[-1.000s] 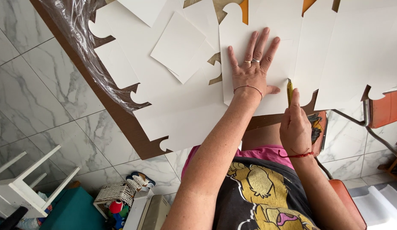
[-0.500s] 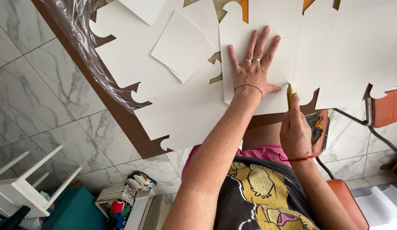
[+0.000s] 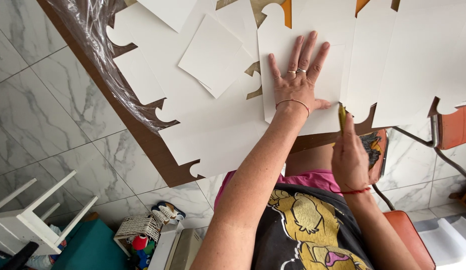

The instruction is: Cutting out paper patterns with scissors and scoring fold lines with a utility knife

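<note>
Head view: the left hand (image 3: 298, 82) lies flat and open, fingers spread, on a white card sheet (image 3: 293, 50). The sheet is under the palm and sits near the table's (image 3: 158, 150) near edge. The right hand (image 3: 349, 160) is closed around a thin yellow tool (image 3: 341, 116), maybe a pencil or a knife. Its tip points up at the bottom edge of the sheet, just beside the left thumb. More white cut-out cards (image 3: 208, 145) cover the brown table, some hanging over its edge. Clear plastic wrap (image 3: 93, 40) lies along the table's left edge. An orange chair (image 3: 455, 127) stands at the right.
</note>
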